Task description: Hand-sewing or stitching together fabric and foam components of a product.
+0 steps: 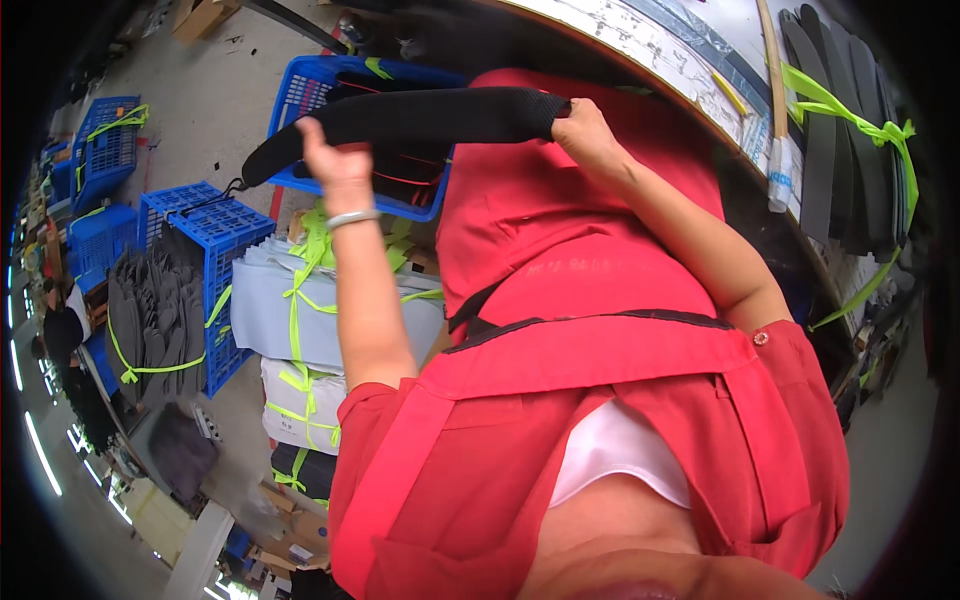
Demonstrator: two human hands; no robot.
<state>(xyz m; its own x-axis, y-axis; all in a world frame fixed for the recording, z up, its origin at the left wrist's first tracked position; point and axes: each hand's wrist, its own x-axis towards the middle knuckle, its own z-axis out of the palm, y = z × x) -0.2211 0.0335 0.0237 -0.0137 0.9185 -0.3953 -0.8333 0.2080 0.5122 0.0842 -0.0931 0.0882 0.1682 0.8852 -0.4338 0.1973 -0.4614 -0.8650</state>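
A long, narrow, black strip of textured fabric-like material [420, 120] is held up in front of the person, above the red apron. Its long axis runs nearly level across the picture, bowing slightly upward in the middle. The blunt, square end points to the person's right and sits inside the right hand [585, 130]; the other end tapers, droops down and to the left, and finishes in a rounded tip over the edge of a blue plastic crate [310, 85] on the floor.

The right hand is closed around the blunt end of the strip, fingers wrapped over it, knuckles up. Its forearm comes up from the lower right, bent at the elbow, crossing the red apron.

The left hand [335, 160] is raised to the strip's lower edge about a third of the way in from the tapered end. Its fingers are curled loosely and partly open, the thumb side toward the strip; it touches the strip, but whether it truly grips cannot be told. A pale bracelet [352, 218] circles the wrist, and the forearm rises almost straight up from below.

Beside the left forearm lie stacked grey and white sheet bundles tied with neon yellow-green tape [300, 310]. Further left, a second blue crate [205, 225] holds dark grey pieces.
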